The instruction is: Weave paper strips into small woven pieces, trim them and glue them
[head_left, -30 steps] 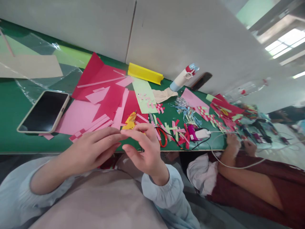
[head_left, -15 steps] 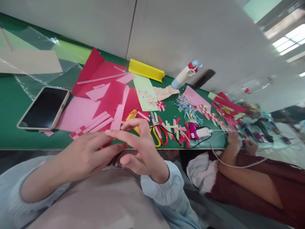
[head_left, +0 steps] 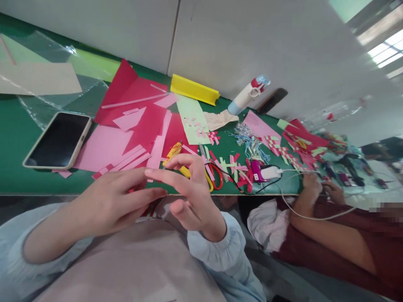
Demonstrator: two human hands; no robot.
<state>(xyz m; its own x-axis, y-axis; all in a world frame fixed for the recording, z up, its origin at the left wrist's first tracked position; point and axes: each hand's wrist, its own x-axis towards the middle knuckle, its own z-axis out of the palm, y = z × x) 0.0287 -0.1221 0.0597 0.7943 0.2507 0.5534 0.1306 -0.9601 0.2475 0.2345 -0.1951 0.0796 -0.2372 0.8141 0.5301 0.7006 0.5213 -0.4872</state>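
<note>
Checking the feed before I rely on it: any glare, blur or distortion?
Head view: window near-white, upper right; glints on the clear plastic, left. Head view, far right: soft, stretched, with a pixelated patch at the edge. Head view, foreground: left hand and right hand fairly clear.

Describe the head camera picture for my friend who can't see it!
A person's left hand and right hand are close together by the near edge of a green table; it's unclear if the left holds anything. Nearby are pink paper and a phone, with another person's hands further right.
</note>
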